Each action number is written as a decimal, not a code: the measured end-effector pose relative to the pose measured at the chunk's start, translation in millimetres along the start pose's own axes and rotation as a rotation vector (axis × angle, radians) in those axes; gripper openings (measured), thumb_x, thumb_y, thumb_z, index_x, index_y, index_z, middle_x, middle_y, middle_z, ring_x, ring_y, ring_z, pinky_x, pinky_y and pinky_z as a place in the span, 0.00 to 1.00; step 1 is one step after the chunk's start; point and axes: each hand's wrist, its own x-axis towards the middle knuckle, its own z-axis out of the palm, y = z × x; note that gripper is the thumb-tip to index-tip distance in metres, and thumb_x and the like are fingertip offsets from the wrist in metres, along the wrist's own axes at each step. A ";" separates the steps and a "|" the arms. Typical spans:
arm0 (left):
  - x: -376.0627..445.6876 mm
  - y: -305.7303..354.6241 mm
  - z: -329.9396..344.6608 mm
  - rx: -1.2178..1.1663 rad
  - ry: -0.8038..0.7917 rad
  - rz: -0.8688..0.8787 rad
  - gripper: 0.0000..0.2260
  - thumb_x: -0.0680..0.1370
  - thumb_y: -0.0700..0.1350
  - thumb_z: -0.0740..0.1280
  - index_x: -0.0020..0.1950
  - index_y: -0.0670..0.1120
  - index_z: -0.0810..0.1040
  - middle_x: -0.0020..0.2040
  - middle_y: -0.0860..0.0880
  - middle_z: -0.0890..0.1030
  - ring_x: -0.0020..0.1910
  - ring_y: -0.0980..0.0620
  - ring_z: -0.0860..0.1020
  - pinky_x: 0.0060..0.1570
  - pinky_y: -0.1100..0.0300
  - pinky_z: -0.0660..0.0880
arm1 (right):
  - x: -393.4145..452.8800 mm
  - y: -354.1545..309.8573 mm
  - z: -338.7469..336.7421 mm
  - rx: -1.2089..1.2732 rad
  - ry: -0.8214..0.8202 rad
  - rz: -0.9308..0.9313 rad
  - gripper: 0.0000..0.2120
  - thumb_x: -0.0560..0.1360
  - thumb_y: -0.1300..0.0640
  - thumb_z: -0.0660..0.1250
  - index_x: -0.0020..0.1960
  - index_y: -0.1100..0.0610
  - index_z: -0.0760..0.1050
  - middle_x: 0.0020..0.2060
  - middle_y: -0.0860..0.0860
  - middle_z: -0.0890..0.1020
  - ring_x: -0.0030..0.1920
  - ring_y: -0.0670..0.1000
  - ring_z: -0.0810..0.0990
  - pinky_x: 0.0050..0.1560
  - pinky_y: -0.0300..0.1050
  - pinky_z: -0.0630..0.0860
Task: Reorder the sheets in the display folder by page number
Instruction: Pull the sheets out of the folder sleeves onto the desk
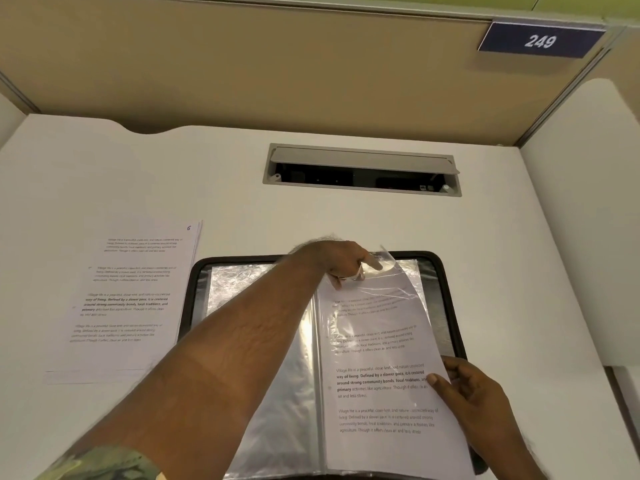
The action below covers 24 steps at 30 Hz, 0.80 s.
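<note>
A black display folder [446, 289] lies open on the white desk, its clear sleeves shining. On its right page a printed sheet [381, 382] sits part way in a clear sleeve [398, 271]. My left hand [343, 261] reaches across to the sleeve's top edge and pinches the lifted plastic there. My right hand [474, 393] grips the sheet's right edge, thumb on top of the paper. To the left of the folder lies a stack of loose printed sheets [128, 299]; the top one is marked 6 by hand.
A grey cable hatch [360, 168] stands open in the desk behind the folder. Beige partition walls [277, 64] close the back, and a blue plate reading 249 [540, 41] hangs at top right. A white side panel [581, 237] borders the desk on the right.
</note>
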 end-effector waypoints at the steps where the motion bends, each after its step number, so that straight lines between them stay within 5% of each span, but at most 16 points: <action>1: 1.0 1.2 1.6 0.041 0.002 0.021 0.28 0.79 0.30 0.59 0.73 0.55 0.72 0.57 0.48 0.71 0.44 0.51 0.75 0.43 0.57 0.81 | -0.3 0.4 -0.3 -0.001 -0.001 -0.003 0.08 0.74 0.58 0.73 0.51 0.48 0.80 0.37 0.47 0.86 0.36 0.51 0.86 0.42 0.55 0.83; 5: 9.0 -2.7 6.6 0.080 0.029 0.046 0.24 0.77 0.30 0.59 0.65 0.54 0.78 0.57 0.49 0.75 0.52 0.48 0.77 0.35 0.61 0.78 | -0.8 1.6 -0.5 -0.025 -0.008 -0.010 0.09 0.73 0.58 0.73 0.50 0.47 0.79 0.37 0.46 0.86 0.36 0.50 0.85 0.42 0.53 0.83; 8: 14.3 -7.0 7.3 0.083 0.125 0.081 0.09 0.77 0.36 0.67 0.46 0.51 0.78 0.47 0.51 0.77 0.44 0.49 0.77 0.33 0.61 0.74 | -0.9 3.1 -1.0 -0.026 -0.014 -0.014 0.09 0.73 0.58 0.73 0.50 0.47 0.79 0.38 0.45 0.86 0.36 0.49 0.85 0.40 0.51 0.83; 11: 14.6 -8.8 5.5 0.088 0.178 0.104 0.10 0.78 0.37 0.66 0.40 0.50 0.74 0.41 0.54 0.75 0.38 0.54 0.73 0.32 0.62 0.70 | -0.3 5.1 -2.9 -0.032 -0.034 -0.015 0.10 0.73 0.59 0.74 0.51 0.47 0.79 0.38 0.44 0.85 0.36 0.46 0.85 0.36 0.40 0.80; 17: 12.1 -9.6 -15.3 0.044 0.365 0.202 0.02 0.80 0.41 0.67 0.51 0.44 0.77 0.48 0.46 0.77 0.39 0.51 0.75 0.35 0.60 0.73 | 3.1 16.9 -6.3 -0.029 -0.040 0.030 0.14 0.71 0.63 0.75 0.51 0.48 0.77 0.42 0.45 0.85 0.37 0.41 0.84 0.34 0.31 0.77; 24: 2.0 4.8 -49.6 0.073 0.759 0.156 0.04 0.82 0.45 0.62 0.48 0.48 0.73 0.44 0.49 0.78 0.42 0.49 0.76 0.39 0.56 0.72 | 10.0 35.0 -5.1 -0.095 -0.015 0.059 0.16 0.70 0.61 0.76 0.52 0.45 0.78 0.42 0.47 0.85 0.43 0.49 0.84 0.50 0.50 0.81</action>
